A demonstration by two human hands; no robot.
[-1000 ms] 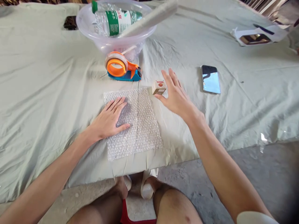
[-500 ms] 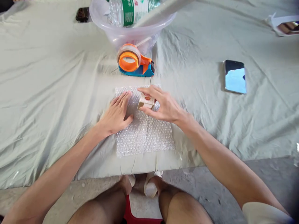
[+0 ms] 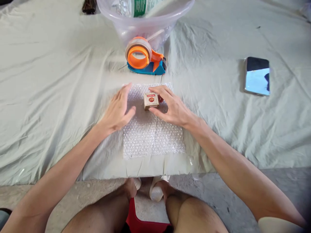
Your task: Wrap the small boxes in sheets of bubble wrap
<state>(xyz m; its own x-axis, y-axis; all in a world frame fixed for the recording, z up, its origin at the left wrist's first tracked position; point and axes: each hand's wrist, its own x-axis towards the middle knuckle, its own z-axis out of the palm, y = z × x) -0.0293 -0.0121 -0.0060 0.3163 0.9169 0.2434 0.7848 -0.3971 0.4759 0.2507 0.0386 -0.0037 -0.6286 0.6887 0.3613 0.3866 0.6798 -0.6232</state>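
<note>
A small cardboard box (image 3: pixel 151 101) with a red label sits over the upper middle of a sheet of bubble wrap (image 3: pixel 153 139). My right hand (image 3: pixel 173 105) is curled round the box from the right, thumb along its near side and fingers at its far side. Part of the box's right end is hidden by those fingers. At the left edge of the bubble wrap, my left hand (image 3: pixel 118 108) is open and empty, thumb and fingers apart, palm turned toward the box.
Beyond the wrap stands an orange and blue tape dispenser (image 3: pixel 145 58). Behind it is a clear plastic basin (image 3: pixel 145 24) holding a bottle (image 3: pixel 141 7). A phone (image 3: pixel 257 76) lies to the right, a dark object (image 3: pixel 89 6) far left. Wrinkled cloth (image 3: pixel 60 97) covers the table.
My left hand has lifted from flat on the bubble wrap and turned palm inward. The box, tilted in my right hand before, now has its labelled face up. The view has shifted slightly.
</note>
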